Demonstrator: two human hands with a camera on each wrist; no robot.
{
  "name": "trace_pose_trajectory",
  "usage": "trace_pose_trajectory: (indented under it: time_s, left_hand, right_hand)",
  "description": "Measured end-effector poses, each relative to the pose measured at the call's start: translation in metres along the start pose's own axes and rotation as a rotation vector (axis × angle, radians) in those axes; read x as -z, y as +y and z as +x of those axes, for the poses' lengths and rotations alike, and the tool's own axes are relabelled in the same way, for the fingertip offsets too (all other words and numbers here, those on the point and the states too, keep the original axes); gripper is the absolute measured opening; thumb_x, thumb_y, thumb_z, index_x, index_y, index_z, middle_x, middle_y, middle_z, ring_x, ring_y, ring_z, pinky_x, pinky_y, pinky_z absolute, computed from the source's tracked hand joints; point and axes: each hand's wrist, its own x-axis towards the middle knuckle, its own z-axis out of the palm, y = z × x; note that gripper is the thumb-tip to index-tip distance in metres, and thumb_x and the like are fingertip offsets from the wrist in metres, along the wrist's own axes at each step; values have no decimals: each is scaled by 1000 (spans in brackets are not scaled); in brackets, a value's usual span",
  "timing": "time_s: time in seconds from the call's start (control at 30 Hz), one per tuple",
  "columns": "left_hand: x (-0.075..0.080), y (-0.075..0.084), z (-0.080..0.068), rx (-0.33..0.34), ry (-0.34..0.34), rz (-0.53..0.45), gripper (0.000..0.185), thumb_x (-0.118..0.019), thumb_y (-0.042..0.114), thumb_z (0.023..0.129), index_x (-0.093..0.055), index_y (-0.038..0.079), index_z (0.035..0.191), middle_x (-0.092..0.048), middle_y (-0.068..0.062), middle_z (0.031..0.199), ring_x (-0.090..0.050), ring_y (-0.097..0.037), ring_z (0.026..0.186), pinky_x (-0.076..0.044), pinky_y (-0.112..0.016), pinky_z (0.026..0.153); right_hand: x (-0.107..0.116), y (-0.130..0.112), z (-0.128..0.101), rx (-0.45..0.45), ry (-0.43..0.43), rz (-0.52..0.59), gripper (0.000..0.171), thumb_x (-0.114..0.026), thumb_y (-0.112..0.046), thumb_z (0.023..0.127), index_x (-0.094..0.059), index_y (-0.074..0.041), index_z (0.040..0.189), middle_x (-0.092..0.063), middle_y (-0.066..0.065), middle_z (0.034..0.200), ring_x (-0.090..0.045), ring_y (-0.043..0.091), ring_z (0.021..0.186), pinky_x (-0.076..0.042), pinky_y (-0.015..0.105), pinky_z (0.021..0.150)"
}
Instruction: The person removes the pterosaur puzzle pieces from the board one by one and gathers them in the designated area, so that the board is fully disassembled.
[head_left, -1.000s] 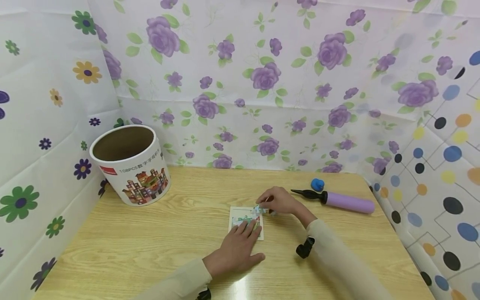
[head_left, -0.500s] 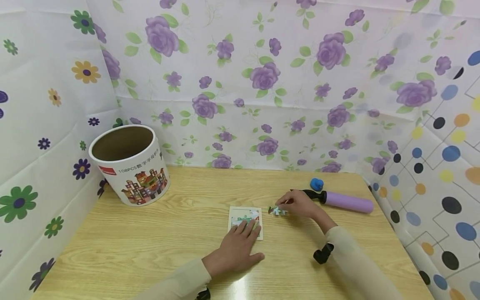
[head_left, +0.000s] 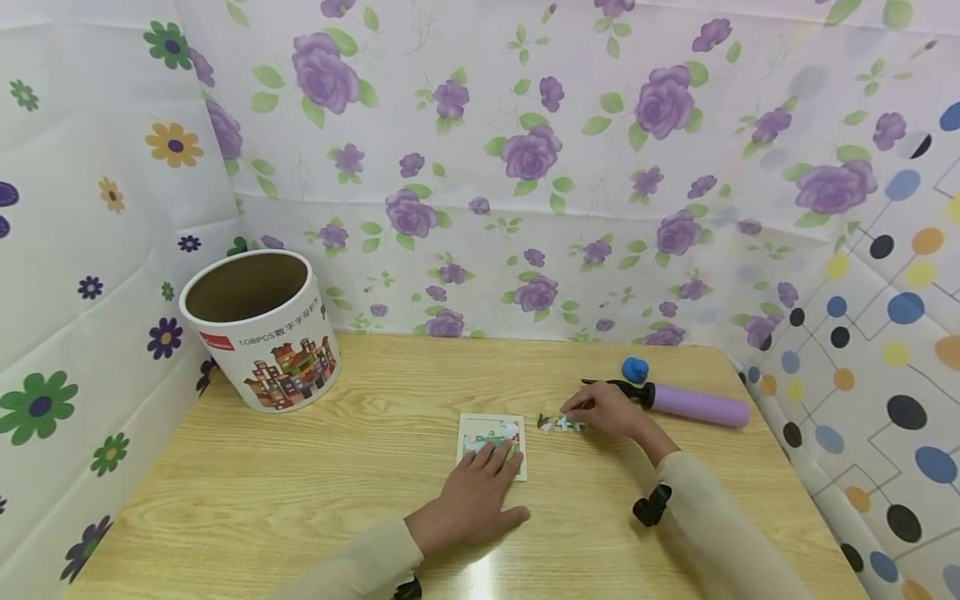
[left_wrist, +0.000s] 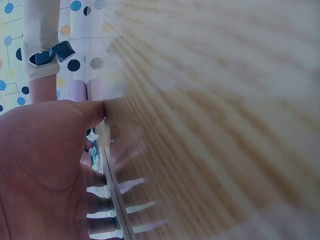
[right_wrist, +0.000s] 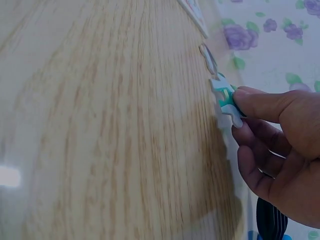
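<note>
My left hand (head_left: pixel 474 504) lies flat with its fingers spread over the lower part of a small jigsaw puzzle board (head_left: pixel 469 419). The board has a pale frame, and some fitted pieces show above the fingertips; the rest is hidden under the hand. To the right of the board my right hand (head_left: pixel 609 408) pinches a white and green puzzle piece (right_wrist: pixel 226 99) between thumb and finger, low over the table. Another loose piece (head_left: pixel 545 422) with a dark corner lies between that hand and the board. In the left wrist view, the fingers of the left hand (left_wrist: pixel 42 165) reach over the board's edge.
A large white printed bucket (head_left: pixel 258 333) stands at the back left of the wooden table (head_left: pixel 360 467). Behind the right hand lie a purple hand pump (head_left: pixel 697 405) with a black nozzle and a small blue rubber duck (head_left: pixel 635 369). Patterned cloth (head_left: pixel 480 167) encloses the back and sides.
My right hand has moved from the board's upper right corner rightward to the loose pieces, and now pinches one there. The left hand has stayed on the board.
</note>
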Motion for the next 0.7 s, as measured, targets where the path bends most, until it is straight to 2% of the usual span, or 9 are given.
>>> trace_pose_trajectory:
  time_s: [0.5,0.57,0.63,0.7]
  left_hand:
    - [0,-2,-1,-24,11,-17,80,-44,62,103,-30,9,162,-22,-15,169,-25,-36,154,-32,-53,118]
    - [0,-1,-1,-22,12,-10,80,-44,62,103,-29,10,162,-22,-15,169,-25,-35,154,-33,-52,118]
    - [0,-1,-1,-18,12,-2,80,-43,63,103,-29,11,162,-22,-14,169,-25,-34,154,-33,-51,118]
    - [0,0,-1,-13,13,12,80,-43,63,103,-29,12,162,-23,-13,169,-26,-33,154,-33,-50,118]
  right_hand:
    - [-5,5,3,19,-3,-32,10,-74,-15,95,-82,-16,102,-77,-5,96,-67,3,75,-29,57,118]
    - [-5,4,3,16,0,-40,11,-73,-15,96,-82,-16,103,-77,-4,98,-67,4,78,-33,57,117]
    - [-5,2,2,10,4,-49,12,-72,-16,96,-81,-16,105,-77,-2,101,-68,6,80,-41,54,111]
    - [-4,0,2,-5,12,-46,13,-72,-16,97,-81,-16,106,-77,-1,104,-68,9,84,-51,50,101]
